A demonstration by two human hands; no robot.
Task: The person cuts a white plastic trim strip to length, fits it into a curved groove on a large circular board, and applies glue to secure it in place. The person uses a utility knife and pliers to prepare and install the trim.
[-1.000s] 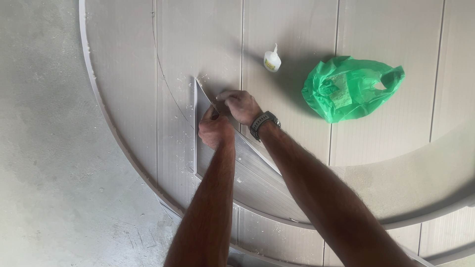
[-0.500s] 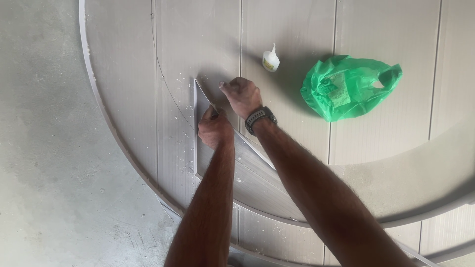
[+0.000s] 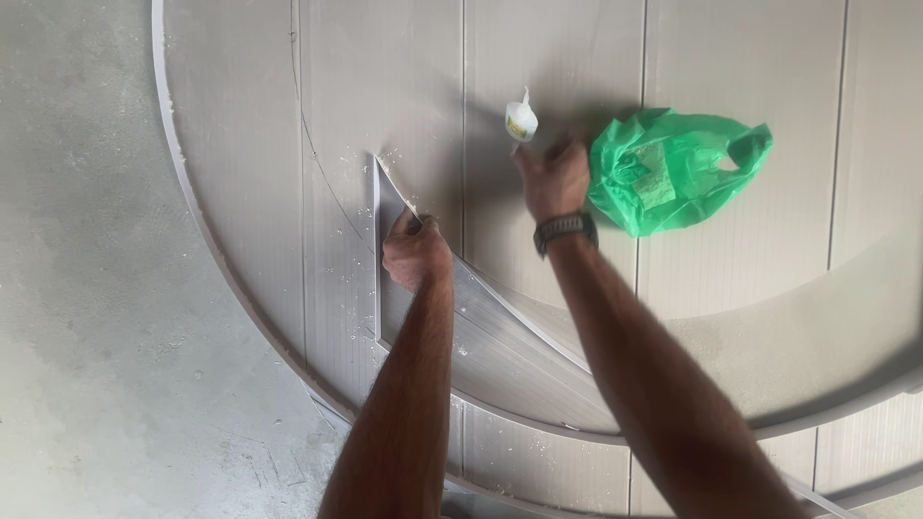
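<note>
My left hand (image 3: 415, 252) presses down on a curved grey trim strip (image 3: 500, 327) that lies on a large round panel of grey planks (image 3: 385, 106); its fingers are curled on the strip's pointed upper end. My right hand (image 3: 553, 176), with a dark watch on the wrist, reaches toward a small white glue bottle (image 3: 520, 121) and sits just below it. Whether the fingers touch the bottle is not clear.
A crumpled green plastic bag (image 3: 673, 171) lies to the right of the bottle on the panel. White shavings are scattered by the strip's tip (image 3: 361, 168). A pale rim (image 3: 183, 183) edges the panel; bare concrete floor (image 3: 87, 288) lies to the left.
My right hand has left the strip's tip and moved up and to the right, next to the glue bottle. My left hand stays pressed on the strip.
</note>
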